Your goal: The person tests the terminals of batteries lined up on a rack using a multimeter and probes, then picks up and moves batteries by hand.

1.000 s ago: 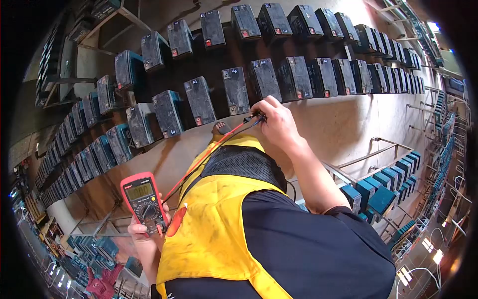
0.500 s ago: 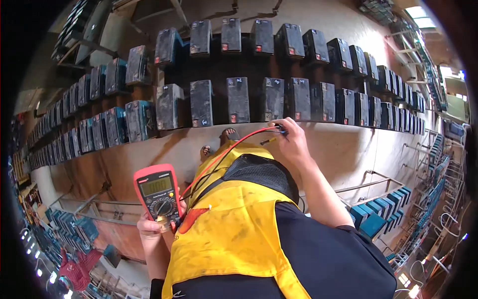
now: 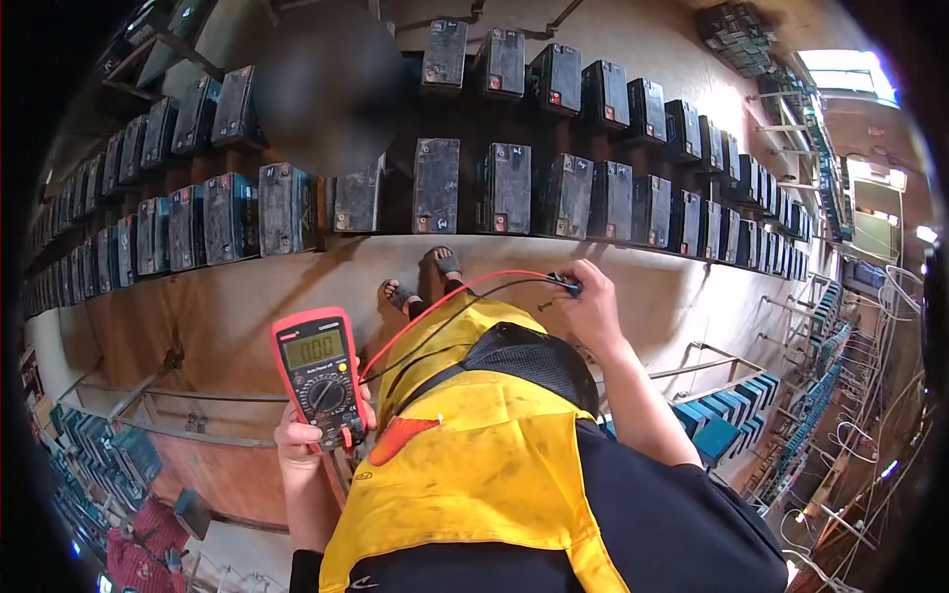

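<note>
In my left hand (image 3: pixel 300 437) is a red-cased digital multimeter (image 3: pixel 321 381), its display reading about 0.00. My right hand (image 3: pixel 591 308) is closed around the probe ends of the meter's two test leads, and the tips are hard to make out. One red lead (image 3: pixel 463 285) and one black lead (image 3: pixel 450 326) arch from the multimeter to those fingers. Beyond my hands, a near row of dark batteries (image 3: pixel 509 188) stands on a rack, with red terminals on some. My right hand is below this row, apart from it.
A second row of batteries (image 3: pixel 554 79) runs behind, partly covered by a blurred patch. I wear a yellow apron (image 3: pixel 474 445). More batteries (image 3: pixel 732 420) sit on a rack at right. A person in a red top (image 3: pixel 146 549) is at lower left.
The view has shifted along the rack, and a blurred patch now covers some batteries at upper left. My right hand sits slightly lower, still with the leads. The multimeter stays in my left hand.
</note>
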### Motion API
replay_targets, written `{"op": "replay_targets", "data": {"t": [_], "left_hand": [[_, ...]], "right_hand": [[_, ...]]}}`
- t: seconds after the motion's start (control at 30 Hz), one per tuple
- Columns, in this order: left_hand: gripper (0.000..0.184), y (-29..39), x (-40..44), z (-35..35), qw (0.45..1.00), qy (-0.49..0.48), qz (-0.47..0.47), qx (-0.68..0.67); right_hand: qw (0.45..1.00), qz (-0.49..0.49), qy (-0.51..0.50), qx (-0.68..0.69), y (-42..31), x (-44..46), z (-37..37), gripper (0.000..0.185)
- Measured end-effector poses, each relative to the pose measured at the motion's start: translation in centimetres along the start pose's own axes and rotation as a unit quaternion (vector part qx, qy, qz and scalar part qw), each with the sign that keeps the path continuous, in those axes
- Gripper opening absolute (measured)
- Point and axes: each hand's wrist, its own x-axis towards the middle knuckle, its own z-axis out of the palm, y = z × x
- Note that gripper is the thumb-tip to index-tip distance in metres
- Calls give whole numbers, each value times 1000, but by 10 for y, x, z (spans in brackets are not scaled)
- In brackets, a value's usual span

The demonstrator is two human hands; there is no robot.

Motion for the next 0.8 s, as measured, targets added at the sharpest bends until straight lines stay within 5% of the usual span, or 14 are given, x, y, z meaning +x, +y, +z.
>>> {"op": "replay_targets", "data": {"t": [0.43,0.57,0.8], "left_hand": [[112,-5,4,7,1000,-16,-1,-20],[113,-27,15,34,999,7,20,-41],[108,-74,74,109,997,17,51,46]], "right_hand": [[992,127,-12,-25,41,-38,2,21],[998,55,1,-25,74,-35,-6,21],[997,68,-8,17,153,-39,-52,20]]}}
